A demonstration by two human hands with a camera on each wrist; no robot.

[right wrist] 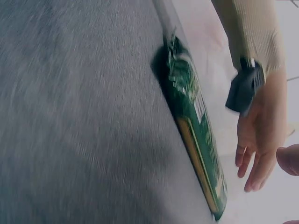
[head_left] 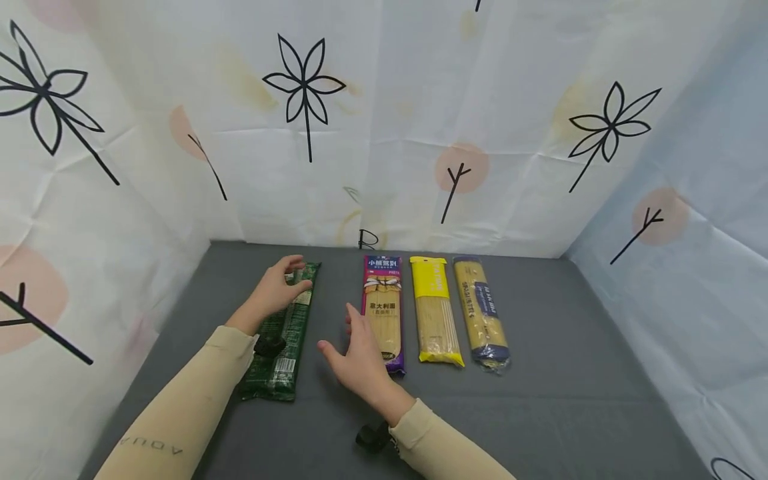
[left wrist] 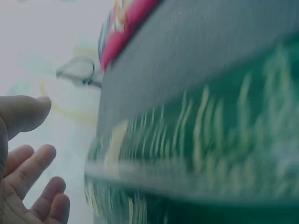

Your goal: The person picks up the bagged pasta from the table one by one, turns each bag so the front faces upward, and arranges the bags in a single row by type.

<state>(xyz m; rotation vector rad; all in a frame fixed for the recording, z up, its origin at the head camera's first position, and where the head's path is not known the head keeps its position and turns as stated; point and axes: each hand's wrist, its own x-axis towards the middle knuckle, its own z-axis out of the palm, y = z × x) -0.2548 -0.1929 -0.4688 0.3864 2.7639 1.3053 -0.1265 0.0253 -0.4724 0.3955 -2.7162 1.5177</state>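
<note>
A green packet (head_left: 295,333) with fine print and a barcode lies at the left of the grey table. Over its upper part, my left hand (head_left: 273,291) hovers with loosely bent fingers and thumb apart, holding nothing. In the left wrist view, the green packet (left wrist: 210,140) is blurred beside the open fingers. My right hand (head_left: 363,363) is held palm inward, thumb spread, overlapping the left edge of a purple and pink spaghetti packet (head_left: 384,317) in the head view. Between the two hands is a gap of grey cloth. The right wrist view shows the green packet (right wrist: 198,121) lying flat.
Right of the purple packet lie a yellow packet of noodles (head_left: 437,313) and a clear packet with a blue label (head_left: 481,310), side by side. White patterned cloth (head_left: 390,193) stands behind the grey tabletop (head_left: 570,353) and along both sides.
</note>
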